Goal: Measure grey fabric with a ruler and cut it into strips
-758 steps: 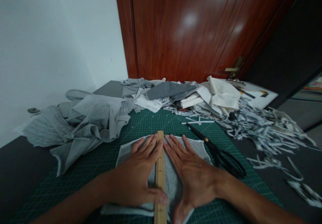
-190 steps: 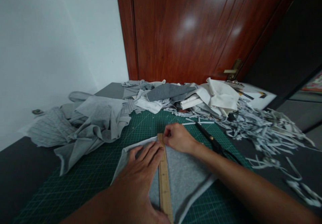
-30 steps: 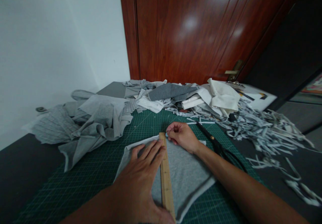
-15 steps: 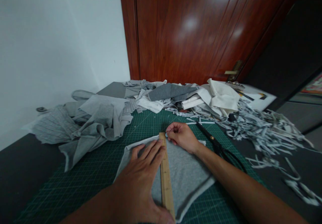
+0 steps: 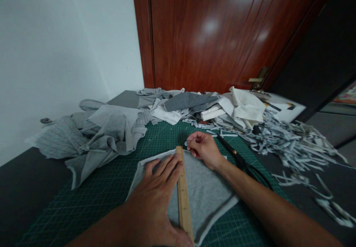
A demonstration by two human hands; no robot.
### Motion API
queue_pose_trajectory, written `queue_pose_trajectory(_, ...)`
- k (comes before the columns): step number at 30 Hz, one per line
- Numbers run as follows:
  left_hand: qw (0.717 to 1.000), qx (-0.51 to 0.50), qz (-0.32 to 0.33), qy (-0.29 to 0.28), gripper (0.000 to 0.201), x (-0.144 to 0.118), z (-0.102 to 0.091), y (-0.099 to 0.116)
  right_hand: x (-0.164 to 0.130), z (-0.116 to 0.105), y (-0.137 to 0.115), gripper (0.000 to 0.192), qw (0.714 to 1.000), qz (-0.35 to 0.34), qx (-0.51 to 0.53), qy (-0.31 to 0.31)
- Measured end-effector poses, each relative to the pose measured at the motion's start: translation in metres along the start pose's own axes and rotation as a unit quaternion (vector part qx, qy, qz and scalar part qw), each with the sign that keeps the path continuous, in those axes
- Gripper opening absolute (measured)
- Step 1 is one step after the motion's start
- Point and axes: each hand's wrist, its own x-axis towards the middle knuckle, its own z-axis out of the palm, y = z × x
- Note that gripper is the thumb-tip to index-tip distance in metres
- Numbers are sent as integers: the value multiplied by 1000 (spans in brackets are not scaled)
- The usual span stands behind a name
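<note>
A piece of grey knit fabric (image 5: 207, 193) lies on the green cutting mat (image 5: 94, 206), its edges slightly curled. Across it, pointing away from me, rests a wooden ruler (image 5: 183, 195). My left hand (image 5: 158, 187) is spread flat, fingertips and thumb pressing on the ruler and the cloth left of it. My right hand (image 5: 204, 149) pinches a small, flat, light blue piece of tailor's chalk (image 5: 186, 143). It is just right of the ruler's far end, near the fabric's far edge. To the right of that hand lie black-handled scissors (image 5: 236, 156).
Crumpled grey fabric (image 5: 105, 132) is heaped at the left. Folded grey and white cloth (image 5: 191, 102) piles up along the back. Many thin fabric strips (image 5: 294, 143) lie in a tangle at the right. A wooden door (image 5: 200, 36) and a white wall (image 5: 69, 47) stand behind.
My right hand has shifted slightly away from me and to the right, lifting the chalk off the spot beside the ruler's far end. My left hand and the ruler have stayed put.
</note>
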Motion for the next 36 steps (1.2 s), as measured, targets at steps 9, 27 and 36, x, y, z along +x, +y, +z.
queue_pose_trajectory(9,1000,-6,6,12,140,1,-1,1,-7,4,-4,10,996,27,-51,-73)
queue_pose_trajectory(27,1000,-16,-13,-8,140,2,-9,7,-3,0,-9,20,966,29,-221,-134)
queue_pose_trajectory(36,1000,-9,9,5,142,1,3,-4,8,4,-20,24,941,10,-315,-126)
